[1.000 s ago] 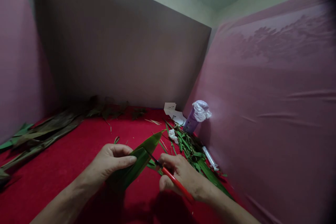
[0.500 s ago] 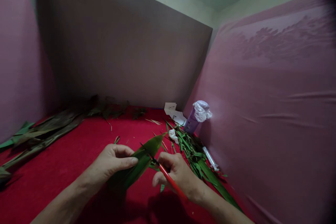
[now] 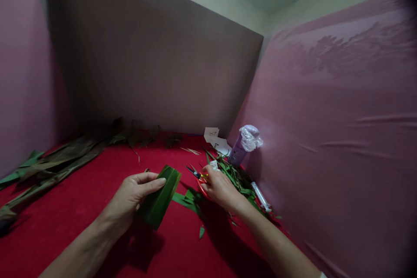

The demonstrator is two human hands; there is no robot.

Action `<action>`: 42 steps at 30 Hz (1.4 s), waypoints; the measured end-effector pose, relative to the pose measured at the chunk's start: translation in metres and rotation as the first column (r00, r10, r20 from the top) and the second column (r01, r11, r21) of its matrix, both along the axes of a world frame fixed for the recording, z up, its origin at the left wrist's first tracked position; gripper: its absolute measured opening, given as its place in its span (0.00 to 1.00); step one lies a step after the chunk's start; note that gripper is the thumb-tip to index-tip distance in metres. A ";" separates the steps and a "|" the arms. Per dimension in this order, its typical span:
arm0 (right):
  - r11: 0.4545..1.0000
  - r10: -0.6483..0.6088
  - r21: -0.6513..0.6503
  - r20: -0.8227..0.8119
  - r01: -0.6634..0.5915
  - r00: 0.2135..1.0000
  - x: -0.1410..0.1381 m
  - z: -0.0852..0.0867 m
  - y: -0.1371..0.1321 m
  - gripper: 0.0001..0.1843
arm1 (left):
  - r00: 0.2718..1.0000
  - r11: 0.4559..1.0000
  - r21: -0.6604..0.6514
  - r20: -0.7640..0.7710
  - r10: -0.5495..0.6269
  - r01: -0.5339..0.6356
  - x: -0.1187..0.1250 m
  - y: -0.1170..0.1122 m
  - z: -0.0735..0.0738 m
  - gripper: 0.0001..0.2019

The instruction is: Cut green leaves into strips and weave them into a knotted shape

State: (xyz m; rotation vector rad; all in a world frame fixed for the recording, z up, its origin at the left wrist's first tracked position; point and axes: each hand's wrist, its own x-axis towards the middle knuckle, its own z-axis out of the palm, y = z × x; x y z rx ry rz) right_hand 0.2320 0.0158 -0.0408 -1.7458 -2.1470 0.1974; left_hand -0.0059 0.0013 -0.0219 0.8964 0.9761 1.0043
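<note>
Between the thumb and fingers of my left hand (image 3: 138, 193) is a broad green leaf (image 3: 161, 197), held above the red cloth. Its upper end is cut straight across. My right hand (image 3: 220, 184) grips scissors (image 3: 197, 174) with red handles and dark, slightly parted blades that point up and left. The scissors are apart from the leaf. Green leaf scraps (image 3: 187, 200) lie on the cloth between my hands, and a small leaf piece (image 3: 202, 231) rests nearer to me.
Cut green strips (image 3: 233, 176) are heaped at the right, near a purple bottle (image 3: 239, 150) with clear plastic on top and a syringe (image 3: 260, 196). White papers (image 3: 220, 145) and thin sticks (image 3: 190, 151) lie farther back. Long dry leaves (image 3: 61, 167) spread along the left.
The pointed tip has been cut off the leaf and no longer shows. My right hand has moved up and right with the scissors, away from the leaf. My left hand shifted slightly left.
</note>
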 end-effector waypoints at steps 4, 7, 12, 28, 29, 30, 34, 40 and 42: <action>0.998 0.038 -0.040 -0.011 -0.039 0.999 -0.002 -0.011 0.018 0.10 | 0.997 0.997 -0.026 0.017 0.079 -0.078 0.001 0.002 -0.002 0.08; 0.995 0.079 -0.050 -0.058 -0.082 0.995 -0.002 -0.013 0.029 0.11 | 0.993 0.994 -0.044 0.045 0.105 -0.103 0.003 0.002 -0.002 0.09; 0.996 0.085 -0.001 -0.234 -0.088 0.969 -0.024 -0.009 0.023 0.10 | 0.987 0.991 -0.048 0.098 0.130 -0.125 0.004 0.003 -0.005 0.09; 0.916 0.028 -0.041 -0.986 -0.398 0.166 -0.088 -0.027 -0.019 0.19 | 0.948 0.979 -0.024 0.244 0.203 -0.204 0.009 0.005 -0.017 0.11; 0.918 0.024 -0.052 -0.982 -0.394 0.185 -0.086 -0.028 -0.019 0.19 | 0.943 0.977 -0.026 0.260 0.210 -0.210 0.008 0.006 -0.017 0.12; 0.914 0.024 -0.059 -0.980 -0.402 0.199 -0.084 -0.030 -0.019 0.18 | 0.938 0.976 -0.028 0.274 0.214 -0.215 0.007 0.007 -0.017 0.12; 0.894 0.058 -0.049 -0.973 -0.444 0.223 -0.082 -0.032 -0.019 0.15 | 0.930 0.977 -0.044 0.302 0.211 -0.207 0.006 0.008 -0.018 0.10; 0.925 0.018 -0.063 -0.978 -0.376 0.210 -0.084 -0.038 -0.018 0.16 | 0.941 0.995 0.028 0.329 0.081 -0.095 0.010 0.005 -0.020 0.09; 0.941 -0.001 -0.065 -0.982 -0.333 0.188 -0.083 -0.040 -0.016 0.16 | 0.941 0.998 0.051 0.339 0.013 -0.032 0.010 0.003 -0.019 0.10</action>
